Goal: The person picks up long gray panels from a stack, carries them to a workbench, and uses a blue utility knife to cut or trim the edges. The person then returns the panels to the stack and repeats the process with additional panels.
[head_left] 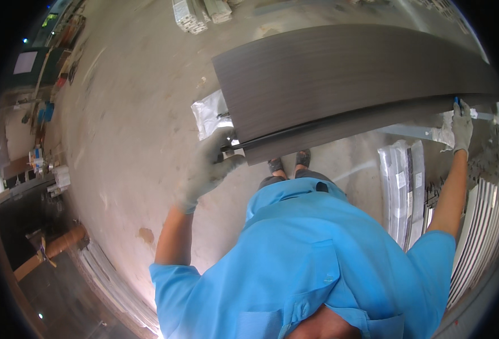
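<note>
A long dark grey-brown board [351, 73] with a wood-like grain lies across in front of me. Along its near side runs a narrow black strip [317, 125], jutting a little past the board's left end. My left hand [207, 166], in a pale glove, is curled around that jutting end, thumb beside the board's corner; motion blurs the fingers. Far to the right, my gloved right hand [462, 127] is at the board's near edge, its fingers pinched on a small blue thing [457, 100] whose kind I cannot make out.
Plastic-wrapped long bundles [401, 186] lie on the floor at right, beside a stack of pale strips [478, 226]. More pale lengths [190, 14] lie at the far side. A clear plastic wrapper [208, 113] shows by the board's left end. Cluttered benches [34, 164] line the left.
</note>
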The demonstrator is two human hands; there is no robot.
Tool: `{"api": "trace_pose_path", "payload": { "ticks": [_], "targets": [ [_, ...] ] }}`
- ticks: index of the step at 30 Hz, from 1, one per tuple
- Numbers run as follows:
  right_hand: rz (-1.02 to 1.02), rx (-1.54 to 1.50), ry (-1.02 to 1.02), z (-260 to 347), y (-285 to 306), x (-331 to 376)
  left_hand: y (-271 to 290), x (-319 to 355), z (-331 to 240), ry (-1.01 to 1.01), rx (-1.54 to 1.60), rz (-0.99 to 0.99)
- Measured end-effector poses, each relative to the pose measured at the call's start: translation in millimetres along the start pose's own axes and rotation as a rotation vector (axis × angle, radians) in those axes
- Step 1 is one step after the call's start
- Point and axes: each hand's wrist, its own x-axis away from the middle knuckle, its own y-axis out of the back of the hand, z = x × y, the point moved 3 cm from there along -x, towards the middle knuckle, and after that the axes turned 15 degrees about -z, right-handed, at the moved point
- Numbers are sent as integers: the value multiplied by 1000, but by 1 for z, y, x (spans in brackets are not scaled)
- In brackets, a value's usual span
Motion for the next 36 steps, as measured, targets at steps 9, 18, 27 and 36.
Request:
{"api": "trace_pose_path", "payload": {
  "ticks": [9, 18, 27, 36],
  "targets": [
    [11, 71, -8, 1, 0, -1, 9, 5, -22, 12, -129, -25],
    [6, 86, 9, 0, -1, -4, 14, 2, -25, -240, -384, -136],
    [0, 344, 396, 39, 23, 27, 20, -8, -12, -781, -670, -214],
    [35, 150, -71, 67, 37, 31, 17, -23, -8, -577, -416, 114]
  ]
}}
